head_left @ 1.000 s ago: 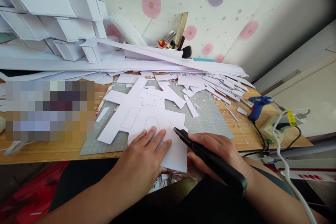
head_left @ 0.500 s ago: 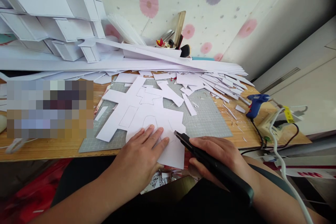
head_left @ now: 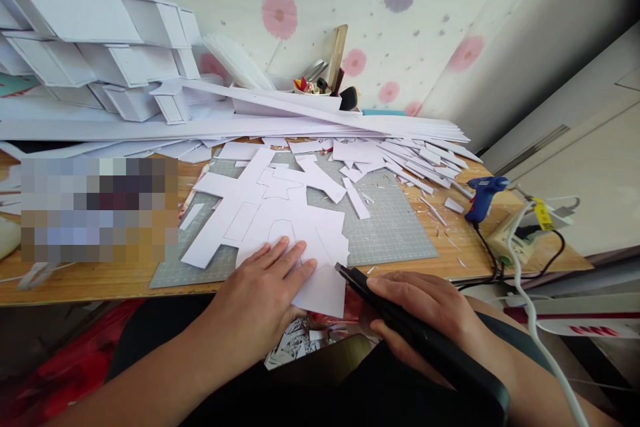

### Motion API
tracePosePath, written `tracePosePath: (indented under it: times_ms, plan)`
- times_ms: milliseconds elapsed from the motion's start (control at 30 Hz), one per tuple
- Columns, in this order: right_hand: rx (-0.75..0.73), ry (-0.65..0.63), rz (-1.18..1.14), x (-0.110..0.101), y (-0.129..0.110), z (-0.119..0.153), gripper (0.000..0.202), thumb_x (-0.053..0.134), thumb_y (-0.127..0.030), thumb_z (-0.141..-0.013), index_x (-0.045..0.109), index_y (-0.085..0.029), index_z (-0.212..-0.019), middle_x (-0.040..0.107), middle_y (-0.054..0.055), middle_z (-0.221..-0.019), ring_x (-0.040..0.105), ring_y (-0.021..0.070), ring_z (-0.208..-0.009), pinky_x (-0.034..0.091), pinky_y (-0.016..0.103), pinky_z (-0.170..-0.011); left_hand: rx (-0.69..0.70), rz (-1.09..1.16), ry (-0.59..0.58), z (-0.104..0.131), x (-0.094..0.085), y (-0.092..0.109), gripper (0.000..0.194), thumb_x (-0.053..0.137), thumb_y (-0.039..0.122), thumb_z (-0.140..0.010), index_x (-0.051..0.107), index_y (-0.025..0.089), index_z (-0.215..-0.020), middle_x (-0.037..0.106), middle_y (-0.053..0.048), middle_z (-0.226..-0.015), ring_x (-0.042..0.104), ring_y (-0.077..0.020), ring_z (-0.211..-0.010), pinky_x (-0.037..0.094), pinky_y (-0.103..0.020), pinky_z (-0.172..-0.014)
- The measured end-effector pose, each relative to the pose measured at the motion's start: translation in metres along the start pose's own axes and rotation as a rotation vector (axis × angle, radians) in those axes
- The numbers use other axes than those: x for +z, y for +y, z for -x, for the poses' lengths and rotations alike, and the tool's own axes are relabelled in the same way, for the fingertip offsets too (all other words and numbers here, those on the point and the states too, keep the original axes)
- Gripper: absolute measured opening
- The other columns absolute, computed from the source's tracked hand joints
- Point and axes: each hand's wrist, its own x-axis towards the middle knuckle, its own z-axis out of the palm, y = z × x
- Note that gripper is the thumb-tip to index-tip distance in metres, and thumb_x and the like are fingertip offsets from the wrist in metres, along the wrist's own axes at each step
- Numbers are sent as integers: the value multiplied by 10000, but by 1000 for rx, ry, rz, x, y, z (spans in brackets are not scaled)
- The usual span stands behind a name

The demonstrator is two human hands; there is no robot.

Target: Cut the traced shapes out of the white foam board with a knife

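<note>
A white foam board sheet (head_left: 320,213) with pencilled outlines lies on the grey cutting mat (head_left: 390,233), its near part jutting past the table edge. My left hand (head_left: 273,273) rests flat on the sheet with its fingers stretched out. In my right hand (head_left: 425,307) is a black utility knife (head_left: 395,310), gripped along its handle. The knife's tip is at the sheet's right edge; whether it touches cannot be seen. Notched white pieces (head_left: 215,233) lie to the left of the sheet, partly overlapping it.
White offcuts (head_left: 415,163) litter the back right of the table. A blue glue gun (head_left: 485,197) stands beside a power strip (head_left: 515,240) with cables. White built shapes (head_left: 95,13) rise at the back left. Below the table edge is a bin of scraps (head_left: 295,343).
The knife tip has moved from on the sheet near a pencil line down to its right edge. My left hand stays pressed on the sheet.
</note>
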Motion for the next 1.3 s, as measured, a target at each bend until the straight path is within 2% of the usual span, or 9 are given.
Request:
tracePosePath:
  times_ms: [233,467,633,767,867,967,1033,1100,1300]
  plan:
    - [-2,23,14,-2,-5,7,427,583,-191,-842,496,-220,-1259,716,91,-996,700,205,-880,580,293,-749,10,-11,17,2,1,-1,518,684,177,-775,584,195,-1283,522,-125,-1400,473,-345,-1290,425,-516,-1046]
    - [12,39,-63,-15,-7,12,371,627,-175,-804,553,-248,-1160,720,72,-980,705,202,-861,579,274,-738,37,-54,10,1,1,-2,563,695,132,-741,577,204,-1287,528,-114,-1397,484,-343,-1280,433,-508,-1039]
    - [79,74,-203,-23,-4,2,391,696,-290,-831,550,-253,-1193,727,43,-974,709,168,-842,575,208,-702,69,-97,37,5,3,-8,528,670,169,-792,563,232,-1305,517,-100,-1410,479,-337,-1285,432,-515,-1036]
    - [175,113,-354,-14,4,-26,287,675,-333,-853,623,-225,-1114,723,56,-1033,703,184,-916,582,237,-761,86,-92,5,13,-1,-18,558,621,180,-836,491,298,-1365,470,-51,-1453,434,-308,-1328,423,-516,-1038]
    - [308,195,-380,-4,11,-48,210,667,-287,-834,660,-207,-1029,738,41,-930,708,171,-805,586,244,-692,48,-66,-24,13,-9,-19,541,622,197,-841,499,318,-1354,473,-38,-1452,435,-298,-1328,424,-505,-1031]
    - [332,255,-342,8,15,-62,161,680,-256,-796,672,-202,-947,731,18,-809,686,149,-687,572,236,-630,10,-40,-43,8,-15,-15,608,740,293,-765,526,307,-1334,488,-68,-1440,458,-329,-1300,436,-511,-1009]
    - [314,274,-312,16,16,-67,156,686,-254,-785,670,-204,-932,725,12,-785,675,144,-660,567,242,-627,6,-30,-70,4,-17,-12,679,790,379,-711,531,294,-1333,496,-92,-1431,478,-351,-1276,450,-523,-986]
    - [307,288,-285,22,18,-68,166,685,-262,-788,666,-203,-942,724,14,-781,670,143,-650,563,245,-622,2,-25,-89,-1,-18,-11,665,786,431,-710,550,287,-1315,508,-96,-1419,498,-356,-1252,464,-525,-967]
    - [338,296,-288,33,25,-69,171,681,-275,-797,671,-208,-954,717,11,-776,660,136,-641,554,231,-602,16,-24,-51,-5,-13,-12,671,786,473,-699,579,216,-1283,544,-107,-1384,516,-337,-1218,461,-483,-985]
